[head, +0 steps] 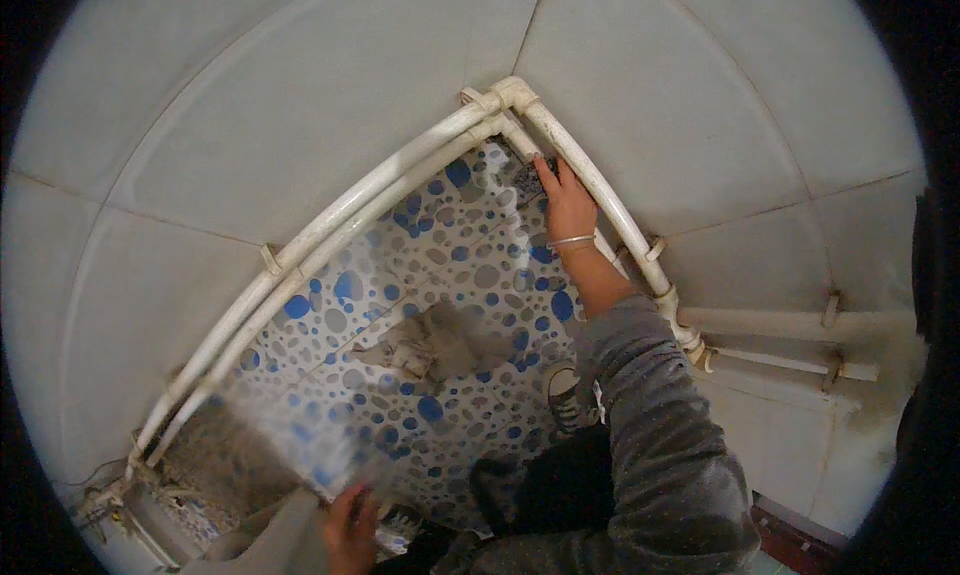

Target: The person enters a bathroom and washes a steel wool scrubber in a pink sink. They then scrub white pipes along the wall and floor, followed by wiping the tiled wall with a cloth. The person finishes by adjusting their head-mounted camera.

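Observation:
My right hand (571, 204), with a bracelet at the wrist, reaches down beside the white pipes (592, 177) near the room's corner. Its fingers rest on or by the lower pipe, over a dark, textured patch or pad (531, 179); whether they grip it cannot be told. At the bottom of the view, my left hand (351, 528) has its fingers bent near a pale edge; whether it holds anything is unclear. Between the hands, a crumpled brownish cloth (416, 350) lies on the floor (430, 408) patterned with blue and grey pebble shapes.
Two parallel pipes (375, 192) run low along the left wall and meet elbows at the corner. Pale wall panels (330, 87) rise behind. A pipe joint (679, 324) stands out at right. A brownish blurred surface (225, 455) and a pale fixture (281, 534) are at lower left. Shoes (566, 395) stand on the floor.

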Demonstrator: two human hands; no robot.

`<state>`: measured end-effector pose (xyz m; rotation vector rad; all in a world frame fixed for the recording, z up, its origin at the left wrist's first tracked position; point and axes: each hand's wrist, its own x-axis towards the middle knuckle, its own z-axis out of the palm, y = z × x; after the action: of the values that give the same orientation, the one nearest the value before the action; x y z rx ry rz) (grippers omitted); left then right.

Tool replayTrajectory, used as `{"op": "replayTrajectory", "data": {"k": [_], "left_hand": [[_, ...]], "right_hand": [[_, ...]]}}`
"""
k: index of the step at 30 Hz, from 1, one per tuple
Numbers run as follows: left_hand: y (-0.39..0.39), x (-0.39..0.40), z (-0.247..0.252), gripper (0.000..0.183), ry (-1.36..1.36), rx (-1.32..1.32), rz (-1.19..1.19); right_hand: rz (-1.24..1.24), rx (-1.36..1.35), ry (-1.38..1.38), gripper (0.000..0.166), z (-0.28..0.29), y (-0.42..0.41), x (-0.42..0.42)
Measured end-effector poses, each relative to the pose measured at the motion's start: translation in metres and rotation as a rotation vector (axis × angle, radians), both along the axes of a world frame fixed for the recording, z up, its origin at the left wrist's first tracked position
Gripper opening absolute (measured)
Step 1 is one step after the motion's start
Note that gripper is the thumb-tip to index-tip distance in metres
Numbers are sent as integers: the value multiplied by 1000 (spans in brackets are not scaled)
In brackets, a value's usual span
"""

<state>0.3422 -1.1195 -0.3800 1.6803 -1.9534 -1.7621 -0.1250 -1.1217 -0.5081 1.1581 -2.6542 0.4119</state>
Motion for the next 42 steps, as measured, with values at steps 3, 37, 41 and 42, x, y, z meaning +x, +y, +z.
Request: {"op": "replayTrajectory", "data": {"k": [3,37,41,42], "left_hand": [[-6,2,-1,33,-105,-163,-260],[-15,-76,-16,57,63,-246,-203],[-23,-120,-22,56,185,-375,-273],[-20,-128,-24,54,228,-383,-285]], "right_hand": [[56,64,-24,58,-1,19,-2],[22,-365,-1880,42,36,32,137],[225,-134,-2159,43,64,26,179],[271,-127,-2251,43,78,27,183]]}}
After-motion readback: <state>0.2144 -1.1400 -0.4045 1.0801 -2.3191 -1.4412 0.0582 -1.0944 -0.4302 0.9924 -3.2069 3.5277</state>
